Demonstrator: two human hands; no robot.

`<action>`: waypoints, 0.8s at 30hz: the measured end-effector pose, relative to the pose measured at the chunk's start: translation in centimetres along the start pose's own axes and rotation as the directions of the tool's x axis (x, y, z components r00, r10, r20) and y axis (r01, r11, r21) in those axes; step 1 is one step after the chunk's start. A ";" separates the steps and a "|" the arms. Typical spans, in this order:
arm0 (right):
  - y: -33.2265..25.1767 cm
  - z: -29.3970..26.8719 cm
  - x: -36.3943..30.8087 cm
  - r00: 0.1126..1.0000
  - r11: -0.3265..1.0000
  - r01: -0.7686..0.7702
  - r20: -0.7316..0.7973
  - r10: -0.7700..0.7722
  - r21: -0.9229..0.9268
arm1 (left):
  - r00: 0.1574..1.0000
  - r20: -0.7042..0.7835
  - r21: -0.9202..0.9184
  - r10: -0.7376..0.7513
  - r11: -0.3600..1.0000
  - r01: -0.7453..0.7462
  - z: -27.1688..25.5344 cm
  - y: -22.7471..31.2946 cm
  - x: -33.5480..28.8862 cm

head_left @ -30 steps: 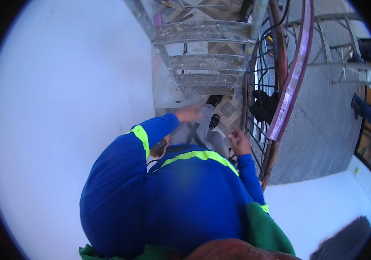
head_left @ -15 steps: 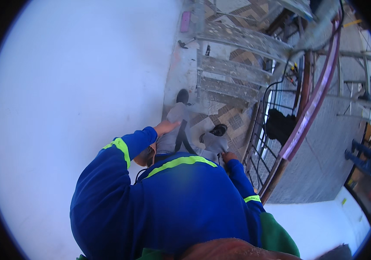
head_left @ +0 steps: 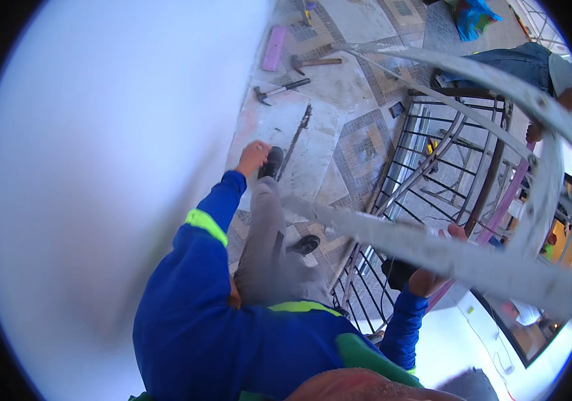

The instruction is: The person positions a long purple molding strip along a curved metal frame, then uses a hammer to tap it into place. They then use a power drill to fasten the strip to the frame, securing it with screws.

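"Beside the wall [head_left: 119,167], what shows?"
"Left hand [head_left: 254,157], half open, seemingly empty, near a shoe [head_left: 272,162]."
"And the right hand [head_left: 426,284]?"
"Behind the ladder [head_left: 393,234], which slants before the railing [head_left: 488,180]; grip cannot be told."

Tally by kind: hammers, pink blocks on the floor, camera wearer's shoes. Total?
Hammers: 2, wooden-handled hammer, black-handled hammer
Flat pink rectangular block: 1
Shoes: 2, black left shoe, black right shoe
Total: 5
Yellow thing at top edge unclear, uncounted.
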State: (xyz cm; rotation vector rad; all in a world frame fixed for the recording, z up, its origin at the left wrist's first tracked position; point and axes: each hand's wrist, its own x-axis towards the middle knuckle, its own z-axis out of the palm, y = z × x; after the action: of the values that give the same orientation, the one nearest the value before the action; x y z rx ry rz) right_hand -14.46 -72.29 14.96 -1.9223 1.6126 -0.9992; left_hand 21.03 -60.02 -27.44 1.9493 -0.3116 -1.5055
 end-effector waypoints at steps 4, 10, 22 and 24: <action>-0.7 4.8 3.2 0.978 0.966 -0.182 0.071 0.197 -0.182 | 0.980 -0.180 0.129 0.090 0.989 -0.067 0.2 2.6 17.5; -0.4 6.1 3.0 0.951 0.866 -0.279 0.007 0.310 -0.414 | 0.888 -0.084 0.637 0.453 0.709 -0.301 2.5 7.0 33.7; 1.4 7.3 4.4 0.919 0.800 -0.320 0.039 0.392 -0.507 | 0.839 0.235 0.926 0.491 0.149 -0.346 10.4 7.2 49.4; 1.6 7.9 4.7 0.911 0.781 -0.330 0.039 0.411 -0.530 | 0.848 0.270 0.934 0.457 0.089 -0.346 10.6 6.6 51.0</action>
State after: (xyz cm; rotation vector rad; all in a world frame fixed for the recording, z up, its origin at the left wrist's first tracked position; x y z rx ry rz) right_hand -9.24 -78.15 9.91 -1.8072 2.2117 -0.2559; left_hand 28.43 -96.61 -64.32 2.4176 -2.0559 -0.7435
